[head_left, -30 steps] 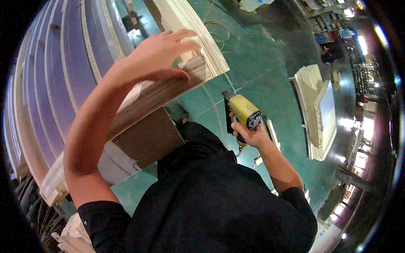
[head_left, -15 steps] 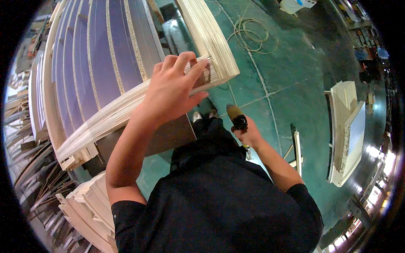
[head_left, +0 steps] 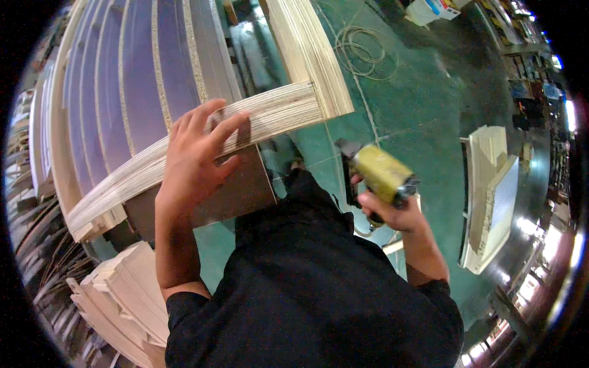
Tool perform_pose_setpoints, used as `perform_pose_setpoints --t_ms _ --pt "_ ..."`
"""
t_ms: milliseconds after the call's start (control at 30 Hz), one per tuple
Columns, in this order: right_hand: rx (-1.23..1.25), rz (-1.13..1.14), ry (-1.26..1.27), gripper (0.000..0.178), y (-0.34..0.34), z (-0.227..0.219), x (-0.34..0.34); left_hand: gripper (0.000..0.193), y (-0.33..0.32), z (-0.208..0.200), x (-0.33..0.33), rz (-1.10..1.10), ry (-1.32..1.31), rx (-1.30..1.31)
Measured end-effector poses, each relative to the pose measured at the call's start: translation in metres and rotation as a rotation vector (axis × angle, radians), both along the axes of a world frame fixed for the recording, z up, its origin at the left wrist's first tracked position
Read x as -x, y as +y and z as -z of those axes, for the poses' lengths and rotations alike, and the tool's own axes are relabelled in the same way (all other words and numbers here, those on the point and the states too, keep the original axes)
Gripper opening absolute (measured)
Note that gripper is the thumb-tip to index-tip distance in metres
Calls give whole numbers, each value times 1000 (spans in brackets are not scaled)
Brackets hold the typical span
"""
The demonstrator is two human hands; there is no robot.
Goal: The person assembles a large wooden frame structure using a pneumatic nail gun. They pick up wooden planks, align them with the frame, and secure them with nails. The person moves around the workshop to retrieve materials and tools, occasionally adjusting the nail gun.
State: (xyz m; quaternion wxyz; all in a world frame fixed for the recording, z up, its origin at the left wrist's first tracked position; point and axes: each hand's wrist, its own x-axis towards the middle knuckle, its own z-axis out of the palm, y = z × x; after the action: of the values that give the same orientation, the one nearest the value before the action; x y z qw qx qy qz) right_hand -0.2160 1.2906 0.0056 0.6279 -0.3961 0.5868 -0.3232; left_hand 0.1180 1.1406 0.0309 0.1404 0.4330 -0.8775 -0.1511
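Observation:
My left hand [head_left: 191, 153] rests on the near rail of a large pale wooden frame [head_left: 279, 111], its fingers spread over the top face and holding nothing. To the right, my right hand [head_left: 394, 211] is closed around the grip of a yellow and black nail gun [head_left: 381, 168]. The gun is in the air, apart from the wood, its dark nose toward the frame's corner. At that corner, the near rail meets a side rail [head_left: 331, 92]. Inside the frame lie purple-grey surfaces [head_left: 140, 67] divided by light strips.
Below the near rail is a brown board [head_left: 236, 190]. Cut wooden pieces [head_left: 129, 288] are stacked at the lower left. On the green floor lies a coiled hose [head_left: 362, 52]. Further right stands a stack of pale panels [head_left: 491, 202], and a white box [head_left: 432, 9] is at the top.
My left hand has slid left along the rail, away from the corner. My right hand has brought the nail gun up and turned it, so its yellow body now shows.

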Motion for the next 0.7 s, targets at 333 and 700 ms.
perform_pose_setpoints --t_ms 333,700 --pt "-87 112 271 26 -88 -76 -62 67 -11 14 -20 135 80 9" --pt "-235 164 513 29 -107 -96 -103 66 -31 1 -40 235 186 -264"
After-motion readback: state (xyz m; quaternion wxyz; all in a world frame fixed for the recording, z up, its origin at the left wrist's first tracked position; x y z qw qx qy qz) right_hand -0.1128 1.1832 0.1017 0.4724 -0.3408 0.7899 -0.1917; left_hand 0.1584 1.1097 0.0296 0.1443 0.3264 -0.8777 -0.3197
